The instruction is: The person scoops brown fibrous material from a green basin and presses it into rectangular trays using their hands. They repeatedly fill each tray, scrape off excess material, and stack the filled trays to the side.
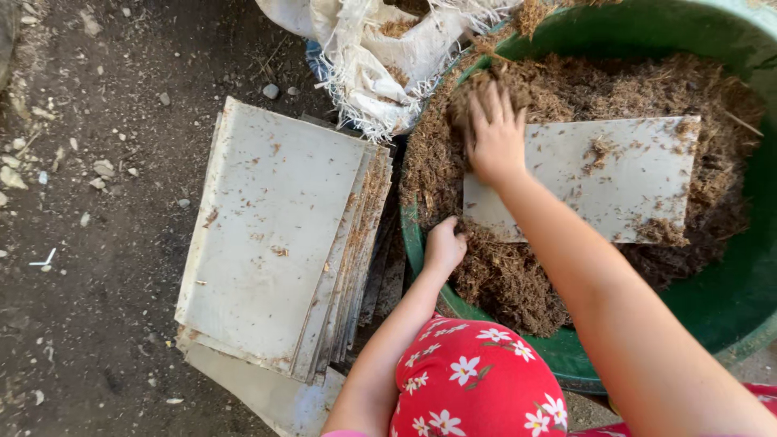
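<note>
A big green tub [732, 307] holds a heap of brown fibrous material [502, 283]. A pale rectangular board [615, 174] lies flat on that heap. My right hand [494, 133] reaches to the board's far left corner, fingers spread over a clump of the fibre. My left hand [443, 247] is curled at the board's near left edge, fingers dug into the fibre by the tub's rim. My knee in red flowered cloth [473, 380] is below the tub.
A stack of several similar pale boards [275, 235] lies on the dirt ground left of the tub. A frayed white woven sack [380, 48] with fibre inside sits behind the stack. Small stones [101, 170] dot the bare ground at left.
</note>
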